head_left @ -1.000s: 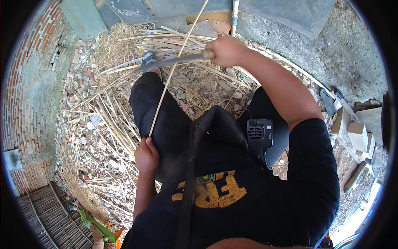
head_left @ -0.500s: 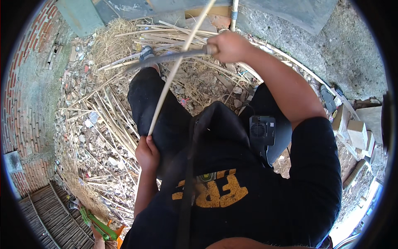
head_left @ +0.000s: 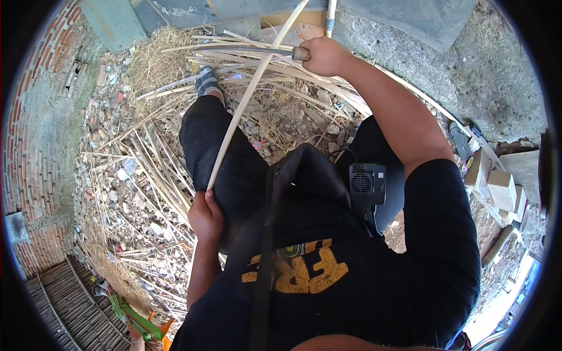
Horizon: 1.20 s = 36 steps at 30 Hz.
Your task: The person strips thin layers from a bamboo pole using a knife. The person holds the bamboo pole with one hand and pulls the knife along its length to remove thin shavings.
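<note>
My left hand [head_left: 205, 215] is closed around the lower end of a long pale bamboo strip [head_left: 240, 111], beside my left thigh. The strip slants up and away to the right, past the top of the picture. In my right hand [head_left: 328, 57] is the wooden handle of a machete [head_left: 301, 54], held out at arm's length. Its long, thin, slightly curved blade points left and crosses the strip near the far end. Whether blade and strip touch, I cannot tell.
Split bamboo strips [head_left: 158, 172] lie in a loose pile left of my leg, and more strips [head_left: 234, 54] lie ahead. Dry fibres [head_left: 161, 61] and rubble cover the ground. A brick wall [head_left: 44, 146] stands left, a rough concrete wall [head_left: 492, 76] right. Pale blocks [head_left: 501, 188] are at the right.
The machete has risen farther away from me, and its blade has swung from slanting down-left to nearly level. My left hand and the strip have barely shifted.
</note>
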Each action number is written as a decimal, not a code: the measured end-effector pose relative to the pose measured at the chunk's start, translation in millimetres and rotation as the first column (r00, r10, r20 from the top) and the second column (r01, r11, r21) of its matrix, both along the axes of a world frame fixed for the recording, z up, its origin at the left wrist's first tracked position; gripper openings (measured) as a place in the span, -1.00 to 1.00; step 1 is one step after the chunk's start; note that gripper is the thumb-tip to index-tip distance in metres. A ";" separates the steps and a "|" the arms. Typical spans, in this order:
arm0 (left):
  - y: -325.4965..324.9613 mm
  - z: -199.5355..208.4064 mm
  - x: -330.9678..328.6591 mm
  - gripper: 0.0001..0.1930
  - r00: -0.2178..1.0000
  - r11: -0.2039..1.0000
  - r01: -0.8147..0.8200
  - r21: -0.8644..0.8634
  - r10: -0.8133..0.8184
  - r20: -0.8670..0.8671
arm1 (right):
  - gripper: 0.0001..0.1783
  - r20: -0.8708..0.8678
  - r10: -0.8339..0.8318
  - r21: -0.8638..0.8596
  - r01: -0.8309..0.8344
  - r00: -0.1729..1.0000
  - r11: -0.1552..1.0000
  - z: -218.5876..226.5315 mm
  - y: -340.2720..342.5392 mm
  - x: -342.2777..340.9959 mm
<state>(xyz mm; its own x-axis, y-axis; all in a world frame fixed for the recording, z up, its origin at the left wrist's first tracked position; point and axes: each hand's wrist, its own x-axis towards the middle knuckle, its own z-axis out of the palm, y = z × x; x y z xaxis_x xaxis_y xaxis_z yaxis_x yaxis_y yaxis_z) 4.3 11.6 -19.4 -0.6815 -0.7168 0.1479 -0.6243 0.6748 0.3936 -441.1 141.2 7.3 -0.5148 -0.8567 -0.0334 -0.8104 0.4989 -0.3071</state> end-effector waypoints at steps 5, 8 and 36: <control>-1.1 4.5 5.1 -0.64 0.998 1.000 0.005 -0.003 -0.004 0.056 | -0.80 0.041 0.054 -0.095 -0.050 0.998 0.994 -1.7 3.9 11.4; -3.9 -2.4 9.9 -0.65 1.000 1.000 0.014 0.015 -0.015 0.014 | -0.76 0.027 0.109 -0.065 -0.107 0.994 0.992 2.4 0.5 20.8; -8.8 -0.3 3.0 -0.64 0.998 0.998 0.055 0.030 -0.055 0.009 | -0.71 0.053 -0.073 -0.051 0.076 0.996 0.996 -1.9 6.2 -15.9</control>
